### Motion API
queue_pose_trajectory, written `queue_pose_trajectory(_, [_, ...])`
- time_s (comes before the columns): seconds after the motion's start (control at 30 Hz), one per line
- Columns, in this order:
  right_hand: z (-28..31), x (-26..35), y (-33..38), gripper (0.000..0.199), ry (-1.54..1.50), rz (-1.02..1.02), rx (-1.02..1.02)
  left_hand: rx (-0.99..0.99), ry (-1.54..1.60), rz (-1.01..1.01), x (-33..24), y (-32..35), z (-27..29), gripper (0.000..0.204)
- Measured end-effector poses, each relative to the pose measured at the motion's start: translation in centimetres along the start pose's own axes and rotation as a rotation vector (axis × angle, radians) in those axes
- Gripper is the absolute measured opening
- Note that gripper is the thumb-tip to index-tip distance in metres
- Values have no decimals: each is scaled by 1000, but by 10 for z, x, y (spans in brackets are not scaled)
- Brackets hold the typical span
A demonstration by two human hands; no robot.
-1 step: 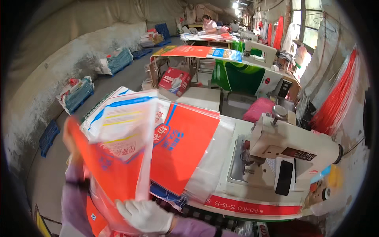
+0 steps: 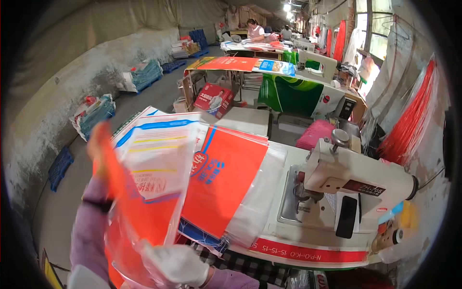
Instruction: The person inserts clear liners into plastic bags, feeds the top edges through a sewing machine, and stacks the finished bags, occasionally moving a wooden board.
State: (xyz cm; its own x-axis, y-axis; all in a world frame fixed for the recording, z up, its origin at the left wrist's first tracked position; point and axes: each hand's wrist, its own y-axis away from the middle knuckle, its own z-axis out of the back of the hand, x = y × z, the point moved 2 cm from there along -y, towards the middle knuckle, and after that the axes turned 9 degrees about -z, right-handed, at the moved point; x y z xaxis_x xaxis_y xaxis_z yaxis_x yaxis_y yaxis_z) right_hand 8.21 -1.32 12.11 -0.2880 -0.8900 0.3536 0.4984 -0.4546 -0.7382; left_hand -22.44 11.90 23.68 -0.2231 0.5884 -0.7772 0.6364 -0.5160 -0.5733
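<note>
A printed orange-and-white plastic sack (image 2: pixel 149 212) with a clear film layer is held up at an angle before me, partly blurred. My left hand (image 2: pixel 98 149), smeared by motion, is closed on its upper left edge. Lower down, my right hand (image 2: pixel 178 265) in a white glove pinches the sack's bottom part. Just behind it lies a white sheet with blue and yellow bands (image 2: pixel 159 137); how much belongs to the held sack I cannot tell. To the right, a stack of orange sacks (image 2: pixel 226 178) rests on the table, with clear film (image 2: pixel 255 207) beside it.
A cream sewing machine (image 2: pixel 356 178) stands at the table's right side, with a pink bundle (image 2: pixel 315 134) behind it. Red strands (image 2: pixel 409 120) hang along the right wall. Further off are a red box (image 2: pixel 213 100), more sewing tables and a person (image 2: pixel 255 31) at work.
My left hand has moved up and slightly right with the sack's edge. The sack has tilted, and more of the orange stack's lower edge shows. My right hand has dropped slightly.
</note>
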Motion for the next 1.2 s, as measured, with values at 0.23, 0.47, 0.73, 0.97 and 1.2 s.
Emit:
queue_pose_trajectory(0.23, [39,-36,190,36,-112,-1201,-675,1427,-352,-943,91,166,-288,29])
queue_pose_trajectory(0.47, [77,7,248,26,-88,-1483,-856,1807,12,-591,117,313,-360,12])
queue_pose_trajectory(0.73, [72,26,279,30,1,-1512,-550,1947,-59,-755,122,319,-338,28])
queue_pose_trajectory(0.97, [83,-11,248,25,-117,-1463,-640,1471,-513,-1464,69,344,-341,25])
queue_pose_trajectory(1.2, [96,-119,204,32,349,-1382,-306,2164,-21,-1039,24,231,-244,35])
